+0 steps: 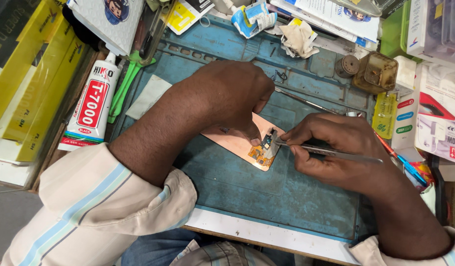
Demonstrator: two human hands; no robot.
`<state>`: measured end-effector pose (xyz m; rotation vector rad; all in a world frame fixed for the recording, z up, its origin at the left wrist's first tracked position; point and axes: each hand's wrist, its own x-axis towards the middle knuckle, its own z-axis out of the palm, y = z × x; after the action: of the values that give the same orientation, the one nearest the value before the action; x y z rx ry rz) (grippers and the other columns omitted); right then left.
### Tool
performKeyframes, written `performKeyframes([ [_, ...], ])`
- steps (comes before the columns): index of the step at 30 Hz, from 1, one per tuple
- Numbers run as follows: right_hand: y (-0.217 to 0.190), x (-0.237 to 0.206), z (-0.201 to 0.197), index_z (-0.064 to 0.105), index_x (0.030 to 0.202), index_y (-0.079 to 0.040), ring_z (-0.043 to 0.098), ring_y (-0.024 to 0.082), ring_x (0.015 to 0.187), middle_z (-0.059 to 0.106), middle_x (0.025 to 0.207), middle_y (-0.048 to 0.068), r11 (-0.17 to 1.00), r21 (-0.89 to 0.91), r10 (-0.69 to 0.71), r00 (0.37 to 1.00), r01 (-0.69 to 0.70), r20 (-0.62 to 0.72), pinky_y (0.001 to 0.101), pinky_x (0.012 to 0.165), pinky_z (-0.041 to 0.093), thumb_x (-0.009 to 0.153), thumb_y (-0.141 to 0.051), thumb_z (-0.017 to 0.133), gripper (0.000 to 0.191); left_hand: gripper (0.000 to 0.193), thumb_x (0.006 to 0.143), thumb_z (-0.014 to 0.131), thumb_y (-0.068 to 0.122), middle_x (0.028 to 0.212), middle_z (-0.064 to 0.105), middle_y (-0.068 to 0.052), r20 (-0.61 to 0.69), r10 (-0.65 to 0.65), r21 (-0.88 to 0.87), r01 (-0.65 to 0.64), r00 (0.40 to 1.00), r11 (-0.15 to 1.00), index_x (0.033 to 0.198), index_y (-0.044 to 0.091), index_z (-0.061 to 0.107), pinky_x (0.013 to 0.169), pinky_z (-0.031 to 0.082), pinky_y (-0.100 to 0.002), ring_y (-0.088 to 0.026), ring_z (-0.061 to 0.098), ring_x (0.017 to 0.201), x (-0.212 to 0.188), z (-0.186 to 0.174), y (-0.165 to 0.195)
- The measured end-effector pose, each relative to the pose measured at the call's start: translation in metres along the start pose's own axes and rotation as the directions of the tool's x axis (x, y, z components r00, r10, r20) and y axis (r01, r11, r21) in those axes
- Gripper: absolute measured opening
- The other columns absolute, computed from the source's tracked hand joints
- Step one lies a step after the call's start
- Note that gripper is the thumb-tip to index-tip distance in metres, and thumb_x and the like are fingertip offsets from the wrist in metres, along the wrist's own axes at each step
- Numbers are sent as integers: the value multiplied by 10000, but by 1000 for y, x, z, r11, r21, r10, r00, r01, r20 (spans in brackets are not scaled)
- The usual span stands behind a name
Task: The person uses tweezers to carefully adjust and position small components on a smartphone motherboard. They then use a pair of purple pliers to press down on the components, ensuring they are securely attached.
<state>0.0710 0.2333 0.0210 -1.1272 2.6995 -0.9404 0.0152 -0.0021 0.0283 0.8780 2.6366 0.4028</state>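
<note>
Head view: at frame centre, one copper-coloured phone panel (237, 140) lies flat on one blue work mat (267, 192) covering the tabletop (267, 235). The left hand (227, 93), fingers curled downward, presses its fingertips on the panel's upper part, holding it steady. The right hand (336, 143), right of centre, is closed in a pinch on one pair of metal tweezers (331, 153), whose tips meet one small orange flex board (262, 153) at the panel's lower right end. One second thin metal tool (301, 100) lies on the mat just above the right hand. At upper left, one white adhesive tube (92, 103) with a red label lies beside one green plastic tool (124, 88). At upper right stand one small brown jar (377, 73) and one round metal spool (346, 65). One crumpled cloth (299, 38) lies at top centre.
</note>
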Motion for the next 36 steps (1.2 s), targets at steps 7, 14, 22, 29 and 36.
performKeyframes([
  [7, 3, 2, 1, 688, 907, -48, 796, 191, 852, 784, 946, 70, 1000, -7, -17, 1000, 17, -22, 315, 719, 615, 851, -156, 758, 141, 531, 530, 978, 436, 934, 708, -81, 15, -14, 4, 14, 1000, 1000, 862, 122, 708, 742, 563, -450, -292, 708, 920, 0, -1, 1],
  [14, 3, 1, 2, 692, 887, -53, 792, 190, 814, 791, 935, 65, 1000, -17, 14, 1000, -15, -18, 321, 684, 607, 839, -178, 765, 153, 535, 525, 980, 440, 940, 705, -82, 11, -10, 7, 10, 1000, 1000, 863, 123, 711, 745, 563, -452, -293, 706, 925, 0, -1, 1],
  [22, 4, 1, 2, 688, 914, -45, 789, 213, 858, 785, 979, 78, 1000, -6, -13, 999, 12, -37, 329, 728, 607, 850, -167, 751, 152, 531, 531, 977, 435, 936, 709, -81, 13, -12, 8, 12, 1000, 1000, 868, 123, 710, 744, 564, -451, -291, 707, 927, 0, -1, 1],
  [29, 4, 2, 3, 680, 910, -42, 789, 222, 844, 786, 977, 82, 1000, -7, 6, 999, -7, -46, 333, 701, 598, 847, -175, 775, 175, 537, 527, 979, 440, 926, 713, -80, 15, -12, 6, 12, 1000, 1000, 870, 126, 710, 746, 562, -452, -292, 706, 925, 1, 0, 0],
  [36, 2, 2, 4, 668, 904, -44, 792, 211, 845, 788, 993, 78, 1000, 0, 0, 999, 0, -53, 325, 698, 602, 849, -165, 766, 165, 537, 533, 977, 440, 924, 712, -79, 41, -31, 10, 31, 999, 999, 875, 126, 706, 747, 568, -443, -284, 712, 919, 0, -2, 2],
])
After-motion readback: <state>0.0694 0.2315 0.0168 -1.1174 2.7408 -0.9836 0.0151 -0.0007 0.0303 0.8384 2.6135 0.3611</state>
